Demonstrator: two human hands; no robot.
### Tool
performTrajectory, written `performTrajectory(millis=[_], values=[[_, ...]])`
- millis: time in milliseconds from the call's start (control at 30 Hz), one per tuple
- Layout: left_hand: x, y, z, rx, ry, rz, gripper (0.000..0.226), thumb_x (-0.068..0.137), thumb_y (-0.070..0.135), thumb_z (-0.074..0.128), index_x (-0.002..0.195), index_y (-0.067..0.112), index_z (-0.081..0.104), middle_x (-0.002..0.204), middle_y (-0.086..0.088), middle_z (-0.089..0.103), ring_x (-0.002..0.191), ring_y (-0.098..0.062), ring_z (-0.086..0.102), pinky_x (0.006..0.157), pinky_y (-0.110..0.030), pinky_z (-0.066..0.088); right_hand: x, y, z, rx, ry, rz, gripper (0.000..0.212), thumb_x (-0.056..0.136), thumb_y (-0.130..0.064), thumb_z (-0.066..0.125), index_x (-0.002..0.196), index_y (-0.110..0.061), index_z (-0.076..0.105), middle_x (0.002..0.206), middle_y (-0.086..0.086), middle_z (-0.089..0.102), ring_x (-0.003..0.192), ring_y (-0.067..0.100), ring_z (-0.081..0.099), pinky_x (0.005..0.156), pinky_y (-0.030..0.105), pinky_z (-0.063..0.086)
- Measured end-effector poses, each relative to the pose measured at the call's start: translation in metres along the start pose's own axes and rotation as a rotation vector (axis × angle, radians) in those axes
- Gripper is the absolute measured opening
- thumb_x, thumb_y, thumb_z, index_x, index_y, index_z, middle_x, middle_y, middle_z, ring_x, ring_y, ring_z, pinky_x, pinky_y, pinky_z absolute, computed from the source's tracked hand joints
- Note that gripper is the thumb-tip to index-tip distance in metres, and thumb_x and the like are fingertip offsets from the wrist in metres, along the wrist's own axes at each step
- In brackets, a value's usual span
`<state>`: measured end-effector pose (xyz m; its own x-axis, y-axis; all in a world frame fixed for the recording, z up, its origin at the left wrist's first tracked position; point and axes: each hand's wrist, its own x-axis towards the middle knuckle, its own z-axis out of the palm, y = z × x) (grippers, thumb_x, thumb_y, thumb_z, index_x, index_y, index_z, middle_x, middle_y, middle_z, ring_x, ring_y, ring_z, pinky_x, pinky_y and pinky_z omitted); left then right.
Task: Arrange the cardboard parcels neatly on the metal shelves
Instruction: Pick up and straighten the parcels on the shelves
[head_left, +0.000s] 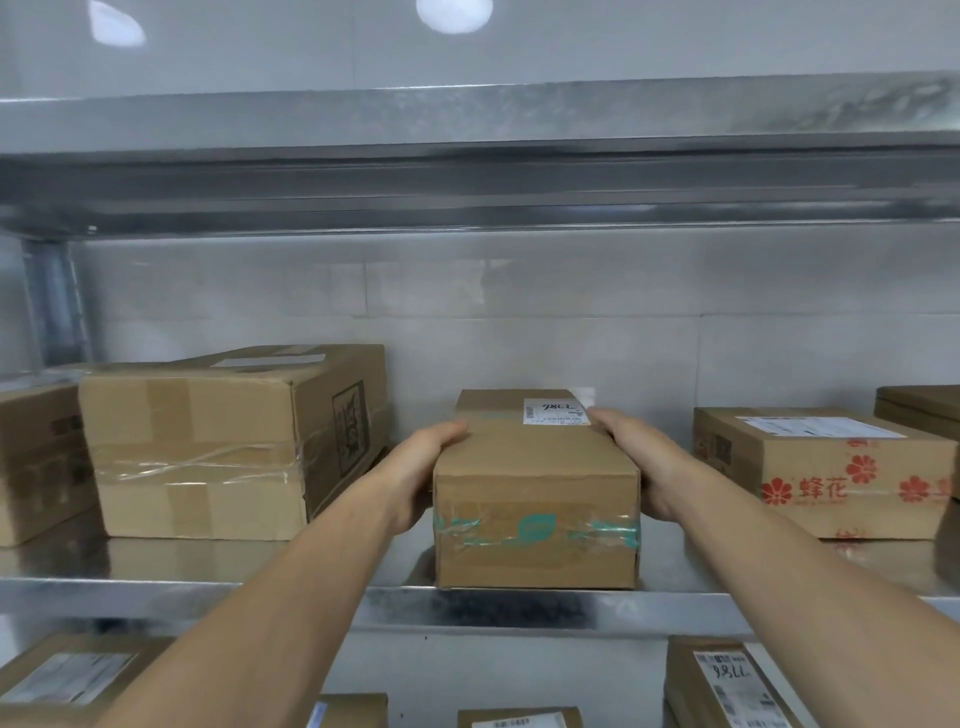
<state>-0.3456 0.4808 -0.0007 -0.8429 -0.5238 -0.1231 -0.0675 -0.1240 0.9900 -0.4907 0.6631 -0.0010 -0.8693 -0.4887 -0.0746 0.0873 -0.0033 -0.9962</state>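
Observation:
A small cardboard parcel (535, 488) with green tape and a white label stands on the middle metal shelf (260, 577), its front face at the shelf's front edge. My left hand (421, 467) grips its left side, thumb on top. My right hand (644, 462) grips its right side, with the thumb near the label. A large taped parcel (223, 441) stands to the left. To the right sits a flat parcel with red flower print (826, 473).
Another box (36, 462) stands at the far left and one (924, 410) at the far right. An upper shelf (467, 171) hangs overhead. Several labelled parcels (727, 686) lie on the lower shelf. A tiled wall closes the back.

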Motion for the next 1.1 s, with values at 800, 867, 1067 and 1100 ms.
performTrajectory(millis=[800,867,1067,1100], values=[[0.024,0.020,-0.001,0.351,-0.052,-0.138,0.044,0.096,0.043,0.062,0.130,0.016,0.064,0.114,-0.014,0.070,0.098,-0.030,0.066,0.086,-0.045,0.057,0.007,-0.019,-0.005,-0.294,-0.147,0.212,0.044,0.091,-0.043,0.072,0.127,-0.019,0.063,0.114,0.013,0.071,0.096,0.032,0.069,0.102,0.058,0.051],[0.024,0.022,0.001,0.369,-0.071,-0.140,0.036,0.099,0.041,0.059,0.124,0.016,0.065,0.104,-0.011,0.069,0.090,-0.027,0.067,0.076,-0.041,0.057,0.007,-0.018,-0.005,-0.308,-0.143,0.228,0.046,0.090,-0.044,0.072,0.128,-0.019,0.063,0.121,0.014,0.071,0.099,0.034,0.069,0.102,0.058,0.051],[0.025,0.021,0.002,0.373,-0.096,-0.140,0.030,0.101,0.038,0.056,0.122,0.019,0.064,0.102,-0.010,0.068,0.084,-0.025,0.066,0.073,-0.038,0.055,0.012,-0.015,-0.007,-0.303,-0.152,0.239,0.050,0.089,-0.044,0.073,0.130,-0.017,0.063,0.113,0.013,0.072,0.089,0.031,0.070,0.099,0.053,0.054],[0.026,0.021,0.001,0.364,-0.095,-0.145,0.032,0.100,0.038,0.056,0.124,0.018,0.064,0.105,-0.010,0.068,0.087,-0.026,0.066,0.075,-0.039,0.055,0.012,-0.016,-0.007,-0.306,-0.158,0.241,0.051,0.089,-0.044,0.073,0.131,-0.017,0.063,0.114,0.013,0.072,0.090,0.031,0.070,0.099,0.053,0.054]])
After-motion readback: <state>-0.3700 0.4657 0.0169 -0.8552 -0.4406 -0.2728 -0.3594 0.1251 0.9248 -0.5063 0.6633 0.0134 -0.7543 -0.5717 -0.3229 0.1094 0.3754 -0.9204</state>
